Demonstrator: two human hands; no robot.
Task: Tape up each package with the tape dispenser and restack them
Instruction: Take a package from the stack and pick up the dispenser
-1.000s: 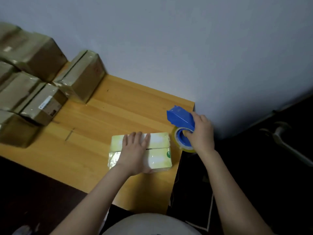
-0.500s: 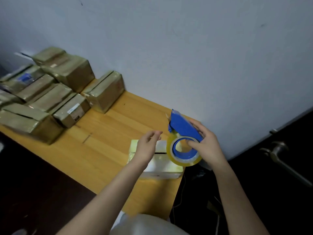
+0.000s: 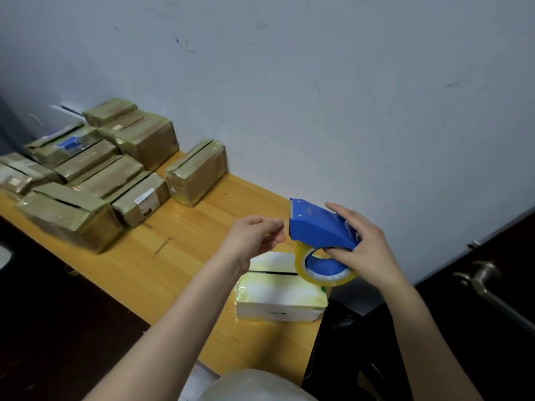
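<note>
The package [image 3: 278, 296], white with a yellowish taped sheen and a dark slit along its top seam, lies flat at the table's [image 3: 179, 256] end. It looks like a light, stiff carton with slick faces, best pressed flat on the lid beside the seam rather than squeezed at the sides. Just above the package, the right hand [image 3: 364, 244] wraps the blue tape dispenser [image 3: 318, 227], fingers hooked into the core of its clear tape roll [image 3: 324, 273]. Over the package's left edge, the left hand [image 3: 254, 233] brings its fingertips together at the dispenser's toothed edge. I cannot tell whether they pinch a tape end. Well left of the package sit brown taped packages [image 3: 115, 175].
</note>
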